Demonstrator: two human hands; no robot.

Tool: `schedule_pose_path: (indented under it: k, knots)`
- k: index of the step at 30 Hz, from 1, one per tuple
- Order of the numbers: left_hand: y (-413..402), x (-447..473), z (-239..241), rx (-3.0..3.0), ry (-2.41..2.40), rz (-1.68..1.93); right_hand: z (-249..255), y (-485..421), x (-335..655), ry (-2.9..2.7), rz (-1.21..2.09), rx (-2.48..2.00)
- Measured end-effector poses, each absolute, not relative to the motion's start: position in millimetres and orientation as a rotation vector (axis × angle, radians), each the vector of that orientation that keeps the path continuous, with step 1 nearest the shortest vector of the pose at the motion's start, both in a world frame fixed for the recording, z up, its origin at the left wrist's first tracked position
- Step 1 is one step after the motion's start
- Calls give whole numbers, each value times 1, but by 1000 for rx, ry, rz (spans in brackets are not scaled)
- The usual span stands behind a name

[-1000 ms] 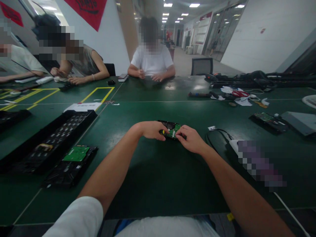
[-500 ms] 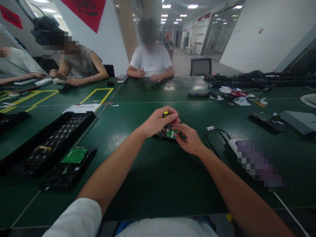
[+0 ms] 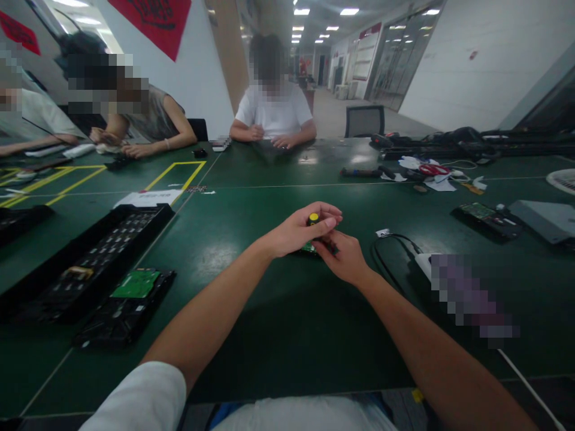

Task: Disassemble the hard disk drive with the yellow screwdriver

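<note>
Two hands meet near the middle of the green table (image 3: 278,323), and you have bare mat all the way from them back to the near edge, between your forearms. To your left the black trays (image 3: 90,254) lie well apart from your elbow. To your right a black cable (image 3: 390,251) loops near your right hand (image 3: 344,258), not touching it. Your left hand (image 3: 299,232) is closed around the screwdriver (image 3: 313,218), its yellow cap showing on top between thumb and forefinger, above the green board (image 3: 309,247). That board lies flat on the table directly under both hands, mostly hidden. Your right hand's fingers curl down at the board's right end; whether they pinch anything cannot be told.
</note>
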State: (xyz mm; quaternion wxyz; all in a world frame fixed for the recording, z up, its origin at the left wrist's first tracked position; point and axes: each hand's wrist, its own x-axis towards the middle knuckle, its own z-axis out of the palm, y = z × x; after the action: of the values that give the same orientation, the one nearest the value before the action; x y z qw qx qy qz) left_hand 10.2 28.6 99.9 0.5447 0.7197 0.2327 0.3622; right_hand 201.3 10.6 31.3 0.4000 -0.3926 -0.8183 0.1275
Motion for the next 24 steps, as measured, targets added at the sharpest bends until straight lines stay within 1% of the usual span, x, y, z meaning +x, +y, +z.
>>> schedule_pose_path:
  k: [3, 6, 8, 10, 17, 24]
  knots:
    - [33, -4, 97, 2015, 705, 544, 31, 12, 204, -2053, 342, -1010]
    - [46, -16, 83, 2342, 923, 372, 30, 16, 207, -1946, 313, -1075]
    - [55, -21, 70, 2447, 1104, 196, 29, 19, 210, -1872, 286, -1110]
    - [62, -24, 60, 2464, 1181, 58, 28, 22, 212, -1825, 281, -1123]
    - [65, -22, 59, 2536, 1280, 22, 23, 29, 216, -1773, 297, -1099]
    - [52, -17, 68, 2479, 1516, -156, 14, 32, 217, -1702, 313, -1133]
